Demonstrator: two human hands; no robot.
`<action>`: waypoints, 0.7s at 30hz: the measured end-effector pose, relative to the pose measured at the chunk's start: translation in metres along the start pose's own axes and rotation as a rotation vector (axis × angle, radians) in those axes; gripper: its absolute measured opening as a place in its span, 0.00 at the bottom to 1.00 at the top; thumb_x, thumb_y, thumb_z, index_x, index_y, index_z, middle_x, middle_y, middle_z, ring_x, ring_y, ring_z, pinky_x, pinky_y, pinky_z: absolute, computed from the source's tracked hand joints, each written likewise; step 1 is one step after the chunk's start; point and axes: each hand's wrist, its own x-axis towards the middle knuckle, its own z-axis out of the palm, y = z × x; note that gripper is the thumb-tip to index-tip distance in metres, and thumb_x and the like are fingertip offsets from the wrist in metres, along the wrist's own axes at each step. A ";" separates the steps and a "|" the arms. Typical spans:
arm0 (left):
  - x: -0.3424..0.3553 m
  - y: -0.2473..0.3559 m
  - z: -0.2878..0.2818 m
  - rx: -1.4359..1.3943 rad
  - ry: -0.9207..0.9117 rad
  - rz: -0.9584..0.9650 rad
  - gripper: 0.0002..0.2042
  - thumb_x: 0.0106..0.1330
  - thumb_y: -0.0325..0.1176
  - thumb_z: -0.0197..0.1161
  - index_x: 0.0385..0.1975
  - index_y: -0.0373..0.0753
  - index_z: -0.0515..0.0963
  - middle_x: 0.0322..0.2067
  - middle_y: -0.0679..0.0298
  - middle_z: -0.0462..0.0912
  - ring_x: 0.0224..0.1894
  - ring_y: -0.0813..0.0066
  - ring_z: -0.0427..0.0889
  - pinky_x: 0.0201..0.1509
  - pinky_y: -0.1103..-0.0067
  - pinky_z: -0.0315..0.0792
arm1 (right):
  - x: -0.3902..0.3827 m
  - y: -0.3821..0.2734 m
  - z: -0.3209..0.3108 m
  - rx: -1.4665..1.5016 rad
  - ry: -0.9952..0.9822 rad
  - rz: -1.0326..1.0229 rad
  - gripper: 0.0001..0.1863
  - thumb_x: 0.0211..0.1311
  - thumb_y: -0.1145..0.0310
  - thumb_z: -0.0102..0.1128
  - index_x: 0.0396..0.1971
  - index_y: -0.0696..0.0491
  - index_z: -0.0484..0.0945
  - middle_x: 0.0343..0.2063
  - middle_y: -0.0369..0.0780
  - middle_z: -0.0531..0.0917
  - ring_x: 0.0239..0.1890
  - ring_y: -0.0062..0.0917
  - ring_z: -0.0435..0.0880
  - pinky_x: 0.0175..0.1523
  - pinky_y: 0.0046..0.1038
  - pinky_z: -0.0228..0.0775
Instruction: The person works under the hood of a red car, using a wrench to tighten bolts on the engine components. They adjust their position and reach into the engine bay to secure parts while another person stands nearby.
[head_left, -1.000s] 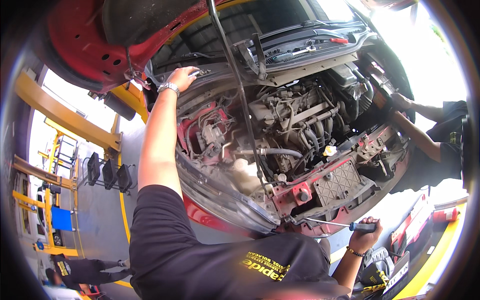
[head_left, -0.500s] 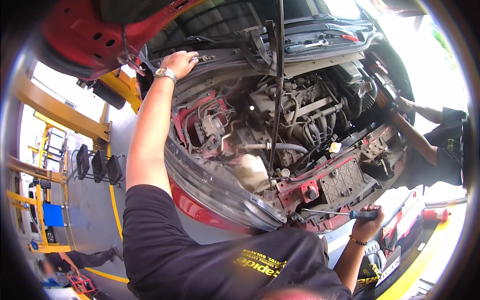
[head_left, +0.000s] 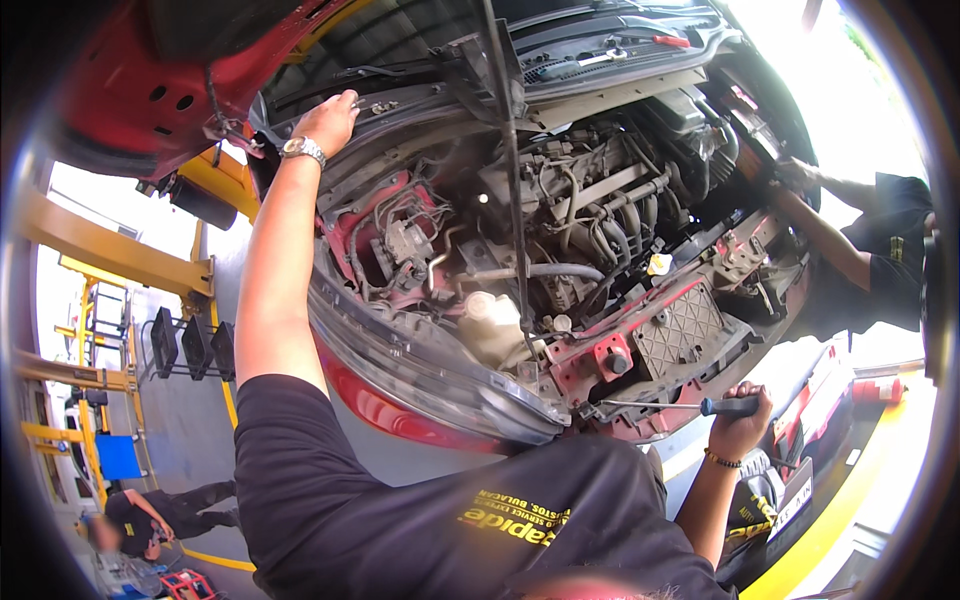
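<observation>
One long-shafted screwdriver (head_left: 712, 406) fills the right hand (head_left: 742, 425) in the head view, its fingers wrapped around the blue-and-black handle; the slim metal shaft points left, its tip near the headlight (head_left: 455, 385). I cannot tell whether the tip touches anything. It should handle as light and rigid, hard to damage, with the thick handle the sure place to grip and the smooth shaft likelier to slip. The left hand (head_left: 325, 128) has its fingers partly bent beside small metal fittings (head_left: 384, 107) below the windshield; whether it pinches anything is unclear. Around them are a cloudy plastic reservoir (head_left: 490, 320) with a round cap, a dusty metal engine (head_left: 600, 195), a latticed grey panel (head_left: 680, 335) and a glossy red fender (head_left: 365, 400).
</observation>
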 end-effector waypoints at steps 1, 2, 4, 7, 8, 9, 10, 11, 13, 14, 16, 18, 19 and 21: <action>0.000 0.001 -0.001 -0.017 -0.026 -0.012 0.15 0.77 0.42 0.53 0.58 0.47 0.72 0.48 0.51 0.85 0.50 0.44 0.84 0.54 0.54 0.78 | 0.000 0.000 0.001 0.009 0.008 0.007 0.11 0.75 0.63 0.55 0.34 0.53 0.70 0.30 0.38 0.74 0.34 0.24 0.74 0.42 0.29 0.73; 0.001 0.003 -0.004 0.017 -0.067 -0.024 0.16 0.78 0.46 0.52 0.60 0.49 0.72 0.47 0.52 0.86 0.51 0.44 0.84 0.54 0.54 0.78 | -0.001 -0.001 0.001 0.017 0.015 0.015 0.11 0.75 0.63 0.56 0.34 0.54 0.71 0.31 0.39 0.74 0.34 0.25 0.74 0.43 0.28 0.73; 0.001 0.006 -0.008 0.081 -0.130 -0.023 0.17 0.78 0.48 0.51 0.61 0.51 0.72 0.48 0.52 0.86 0.51 0.45 0.84 0.55 0.54 0.78 | -0.002 -0.001 0.002 0.014 0.011 0.010 0.12 0.74 0.63 0.57 0.34 0.54 0.71 0.31 0.40 0.75 0.34 0.26 0.74 0.42 0.28 0.72; 0.001 0.008 -0.010 0.127 -0.157 -0.021 0.19 0.78 0.52 0.52 0.63 0.55 0.72 0.48 0.52 0.86 0.52 0.46 0.84 0.56 0.55 0.78 | -0.003 -0.002 0.002 -0.016 0.020 0.029 0.10 0.74 0.62 0.56 0.36 0.52 0.71 0.30 0.38 0.75 0.33 0.27 0.76 0.42 0.30 0.73; 0.002 0.006 -0.009 0.117 -0.140 -0.018 0.20 0.78 0.52 0.52 0.64 0.55 0.72 0.48 0.52 0.86 0.52 0.46 0.84 0.56 0.55 0.78 | -0.003 -0.002 0.002 -0.015 0.007 0.030 0.10 0.73 0.62 0.57 0.36 0.52 0.72 0.30 0.39 0.76 0.33 0.28 0.76 0.42 0.30 0.73; 0.002 0.003 -0.007 0.108 -0.130 -0.012 0.20 0.77 0.52 0.52 0.64 0.55 0.72 0.49 0.52 0.86 0.53 0.46 0.84 0.56 0.55 0.78 | -0.003 -0.002 0.001 -0.015 0.003 0.035 0.10 0.73 0.62 0.57 0.36 0.52 0.72 0.30 0.39 0.76 0.33 0.28 0.76 0.42 0.30 0.73; 0.003 -0.001 -0.005 0.099 -0.111 -0.047 0.23 0.75 0.53 0.56 0.65 0.52 0.72 0.49 0.49 0.86 0.53 0.45 0.84 0.57 0.55 0.77 | -0.002 -0.002 -0.001 -0.019 0.008 0.035 0.10 0.73 0.62 0.57 0.36 0.52 0.72 0.30 0.39 0.76 0.33 0.28 0.76 0.42 0.31 0.73; 0.004 -0.008 -0.003 0.041 -0.048 -0.051 0.23 0.73 0.46 0.61 0.63 0.43 0.74 0.49 0.46 0.86 0.54 0.44 0.84 0.59 0.55 0.77 | -0.002 -0.001 -0.002 -0.026 0.027 0.034 0.10 0.73 0.62 0.56 0.36 0.53 0.72 0.30 0.39 0.76 0.33 0.28 0.76 0.42 0.31 0.73; 0.007 -0.021 0.001 -0.047 0.026 -0.055 0.20 0.69 0.37 0.60 0.58 0.36 0.76 0.49 0.44 0.85 0.54 0.44 0.83 0.61 0.58 0.76 | 0.001 0.002 -0.004 0.007 0.028 0.044 0.10 0.74 0.63 0.56 0.36 0.53 0.72 0.30 0.39 0.76 0.34 0.28 0.76 0.43 0.31 0.73; 0.007 -0.028 0.003 -0.053 0.083 -0.015 0.18 0.66 0.32 0.58 0.54 0.34 0.79 0.48 0.44 0.85 0.55 0.45 0.82 0.63 0.60 0.75 | 0.002 0.004 -0.005 0.015 0.043 0.031 0.10 0.74 0.63 0.56 0.36 0.53 0.72 0.30 0.39 0.76 0.34 0.28 0.76 0.43 0.31 0.73; 0.006 -0.036 0.005 -0.063 0.078 0.000 0.17 0.68 0.32 0.59 0.56 0.36 0.79 0.50 0.47 0.82 0.56 0.47 0.81 0.64 0.61 0.74 | 0.004 0.010 -0.006 0.062 0.090 0.072 0.10 0.75 0.63 0.55 0.35 0.54 0.71 0.30 0.40 0.75 0.35 0.28 0.76 0.44 0.32 0.73; 0.001 -0.037 0.005 -0.115 0.117 0.036 0.18 0.71 0.32 0.62 0.61 0.44 0.78 0.50 0.51 0.82 0.54 0.50 0.82 0.61 0.62 0.76 | 0.007 0.014 -0.007 0.053 0.150 0.071 0.10 0.76 0.64 0.53 0.34 0.54 0.71 0.30 0.41 0.75 0.35 0.29 0.75 0.46 0.33 0.73; -0.001 -0.034 0.004 -0.116 0.110 0.057 0.19 0.71 0.33 0.63 0.62 0.49 0.78 0.46 0.53 0.82 0.51 0.51 0.82 0.58 0.62 0.76 | 0.008 0.015 -0.008 0.081 0.152 0.082 0.11 0.76 0.63 0.52 0.35 0.54 0.70 0.30 0.41 0.76 0.35 0.30 0.76 0.46 0.34 0.73; -0.006 -0.024 0.003 -0.134 0.176 0.081 0.20 0.72 0.32 0.63 0.63 0.54 0.78 0.43 0.54 0.83 0.48 0.53 0.83 0.56 0.63 0.76 | 0.010 0.016 -0.008 0.075 0.230 0.111 0.11 0.76 0.63 0.52 0.35 0.55 0.70 0.30 0.42 0.76 0.34 0.31 0.77 0.45 0.36 0.75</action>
